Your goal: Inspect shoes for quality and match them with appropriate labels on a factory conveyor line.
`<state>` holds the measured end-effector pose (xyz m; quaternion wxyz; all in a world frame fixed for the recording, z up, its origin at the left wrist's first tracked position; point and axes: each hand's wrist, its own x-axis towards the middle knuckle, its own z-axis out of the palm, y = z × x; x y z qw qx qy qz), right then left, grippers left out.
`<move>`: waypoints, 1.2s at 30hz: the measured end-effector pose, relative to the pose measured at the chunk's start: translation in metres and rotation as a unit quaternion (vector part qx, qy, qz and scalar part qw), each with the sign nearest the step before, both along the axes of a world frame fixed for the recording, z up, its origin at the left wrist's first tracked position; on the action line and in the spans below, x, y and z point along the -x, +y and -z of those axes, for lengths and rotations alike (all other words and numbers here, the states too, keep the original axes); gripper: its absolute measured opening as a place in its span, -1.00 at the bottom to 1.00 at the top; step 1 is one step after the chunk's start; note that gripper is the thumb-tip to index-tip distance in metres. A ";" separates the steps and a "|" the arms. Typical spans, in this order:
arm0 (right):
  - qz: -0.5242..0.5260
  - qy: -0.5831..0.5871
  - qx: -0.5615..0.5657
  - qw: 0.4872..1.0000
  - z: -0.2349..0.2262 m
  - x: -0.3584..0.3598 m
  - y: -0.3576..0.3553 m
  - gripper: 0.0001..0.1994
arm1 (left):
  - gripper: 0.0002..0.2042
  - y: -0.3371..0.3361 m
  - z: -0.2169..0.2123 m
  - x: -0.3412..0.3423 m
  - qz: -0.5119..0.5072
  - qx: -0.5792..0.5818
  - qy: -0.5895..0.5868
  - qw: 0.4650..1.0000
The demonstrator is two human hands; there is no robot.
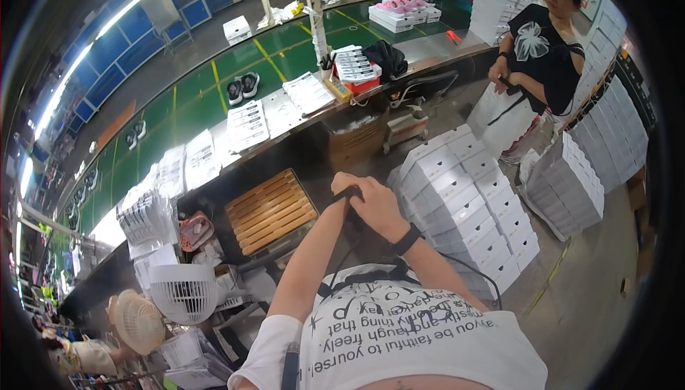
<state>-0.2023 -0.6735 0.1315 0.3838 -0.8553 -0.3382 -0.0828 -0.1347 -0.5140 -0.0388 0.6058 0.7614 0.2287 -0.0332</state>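
My two hands meet in front of my body, above the floor between the bench and the stacked boxes. A black band (344,194) wraps my left wrist. My left hand (345,181) is closed, with its fingers curled mostly out of sight; whether anything is in it is hidden. My right hand (377,208) lies over the left wrist with its fingers closed on that band. A black wristwatch (407,239) sits on my right wrist. Nearest to the hands are a slatted wooden stool top (271,211) on the left and white shoeboxes (457,211) on the right.
A green conveyor (203,94) carries dark shoes (243,88) and pink shoes (402,4) on boxes. Printed sheets (247,126) lie along its near ledge. White fans (183,294) stand lower left. Another person (542,54) stands at the right by more boxes (567,186).
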 end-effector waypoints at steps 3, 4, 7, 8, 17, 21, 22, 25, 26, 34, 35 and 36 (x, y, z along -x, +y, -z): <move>0.040 0.039 0.003 0.998 0.013 -0.012 -0.014 -0.81 | -0.73 -0.046 -0.058 0.021 -0.045 -0.157 0.021 0.986; 0.029 0.044 0.002 0.999 0.011 -0.009 -0.010 -0.81 | -0.72 -0.041 -0.059 0.030 -0.052 -0.200 0.026 0.978; 0.004 0.064 -0.015 0.998 0.011 -0.005 -0.002 -0.80 | -0.74 -0.032 -0.063 0.058 -0.038 -0.234 0.003 0.971; 0.001 0.071 -0.013 0.997 0.010 -0.006 -0.002 -0.80 | -0.75 -0.035 -0.074 0.065 -0.040 -0.245 -0.023 0.968; -0.162 0.111 0.006 0.981 0.011 0.045 0.019 -0.75 | -0.81 0.013 0.054 0.153 -0.138 0.081 -0.029 0.987; -0.193 0.137 0.023 0.971 0.024 0.050 0.016 -0.72 | -0.77 -0.017 -0.057 0.183 -0.074 -0.208 -0.015 0.975; -0.205 0.137 0.021 0.969 0.023 0.056 0.019 -0.72 | -0.75 -0.014 -0.056 0.196 -0.071 -0.232 0.004 0.970; -0.305 0.302 -0.027 0.903 0.018 0.063 0.026 -0.76 | -0.78 -0.024 -0.075 0.232 -0.056 -0.295 0.120 0.946; -0.322 0.311 -0.015 0.894 0.008 0.064 0.027 -0.77 | -0.76 -0.028 -0.106 0.240 -0.054 -0.167 0.097 0.980; -0.480 0.454 0.024 0.750 -0.040 0.088 0.042 -0.78 | -0.51 -0.056 -0.169 0.314 -0.049 -0.011 0.008 0.999; -0.485 0.450 0.044 0.748 -0.047 0.088 0.046 -0.77 | -0.50 -0.059 -0.214 0.316 -0.078 -0.035 0.061 0.995; -0.496 0.447 0.045 0.743 -0.049 0.091 0.050 -0.77 | -0.50 -0.060 -0.236 0.323 -0.090 -0.040 0.060 0.993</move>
